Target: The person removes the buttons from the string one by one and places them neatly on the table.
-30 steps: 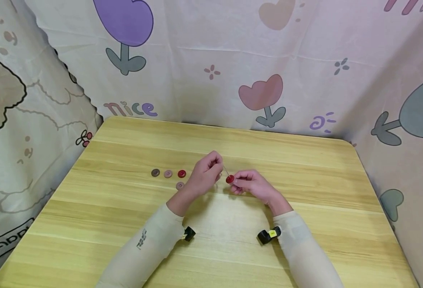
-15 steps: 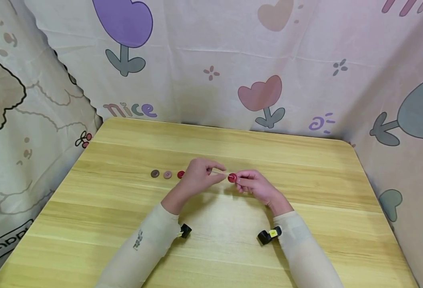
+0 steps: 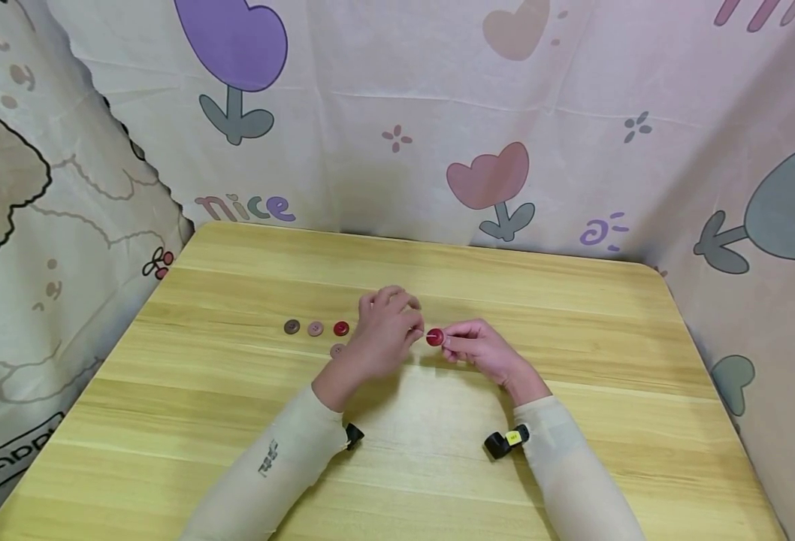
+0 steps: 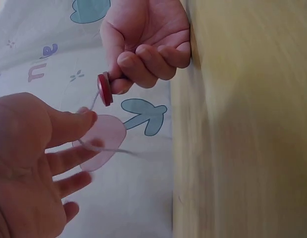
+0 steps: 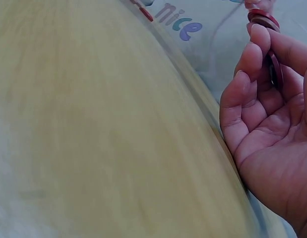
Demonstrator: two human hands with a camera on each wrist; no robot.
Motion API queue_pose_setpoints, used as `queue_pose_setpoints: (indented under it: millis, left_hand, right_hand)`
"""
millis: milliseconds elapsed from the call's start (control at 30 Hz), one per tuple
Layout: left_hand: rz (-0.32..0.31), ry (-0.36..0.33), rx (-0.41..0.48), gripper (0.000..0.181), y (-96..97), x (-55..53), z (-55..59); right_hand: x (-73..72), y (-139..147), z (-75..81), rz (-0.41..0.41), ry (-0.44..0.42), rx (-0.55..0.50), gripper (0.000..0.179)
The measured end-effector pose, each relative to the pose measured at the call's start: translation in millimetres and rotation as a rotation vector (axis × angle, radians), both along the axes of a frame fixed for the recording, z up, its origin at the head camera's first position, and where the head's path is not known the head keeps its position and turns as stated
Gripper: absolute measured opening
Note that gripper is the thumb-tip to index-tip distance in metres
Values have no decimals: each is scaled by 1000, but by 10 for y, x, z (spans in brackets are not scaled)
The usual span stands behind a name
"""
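"Back into sight comes the lower pink button, because the left hand has turned and lifted its fingers since half a second ago, when it hid that button. And the right hand?"

"That stays almost where it was, pinching a red button between thumb and forefinger, raised above the table."

"Is it holding just the one?"

"No. From the right wrist, a brownish disc sits flat against the red button, and a dark red disc shows lower down, among the fingers."

"What does the left hand have?"

"A pale cord. It runs from the red button to the left thumb and forefinger, which pinch it; the loose end trails past the other fingers, and those are spread apart."

"Are the hands touching?"

"They face each other, close, with the red button at the gap between them."

"And on the table?"

"To the left of the left hand, a brown button, an upper pink button and a loose red button lie in a row, apart from one another. The lower pink one lies just beside the left wrist."
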State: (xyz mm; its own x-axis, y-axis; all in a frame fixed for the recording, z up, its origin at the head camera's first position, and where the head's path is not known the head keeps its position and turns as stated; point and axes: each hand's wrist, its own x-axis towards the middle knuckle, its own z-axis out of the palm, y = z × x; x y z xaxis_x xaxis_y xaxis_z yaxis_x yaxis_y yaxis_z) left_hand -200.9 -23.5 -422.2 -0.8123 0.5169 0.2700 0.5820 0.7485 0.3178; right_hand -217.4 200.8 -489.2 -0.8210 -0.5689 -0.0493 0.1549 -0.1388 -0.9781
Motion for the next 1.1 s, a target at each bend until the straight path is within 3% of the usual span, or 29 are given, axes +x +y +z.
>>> queue_pose_setpoints:
  millis: [133, 233, 433, 700, 867, 967, 1100]
  left_hand:
    - [-87, -172, 122, 9, 33, -3, -31]
    - [-99, -290, 190, 14, 55, -3, -48]
    - [-42, -304, 178, 12, 41, 7, -43]
    - [-73, -286, 117, 7, 42, 5, -49]
    - [-48, -280, 157, 5, 54, 17, -72]
    - [-47, -278, 192, 11, 55, 19, -82]
    - [-62, -269, 174, 28, 50, 13, -97]
  right_hand:
    - [3, -1, 15, 1, -5, 1, 11]
    - [-6, -3, 17, 2, -11, -4, 11]
    - [-22, -4, 7, 4, -1, 9, 10]
    - [-12, 1, 8, -14, 26, 39, 13]
    - [-4, 0, 6, -25, 27, 34, 12]
    - [-1, -2, 9, -27, 29, 27, 12]
    - [2, -1, 14, -25, 26, 26, 11]
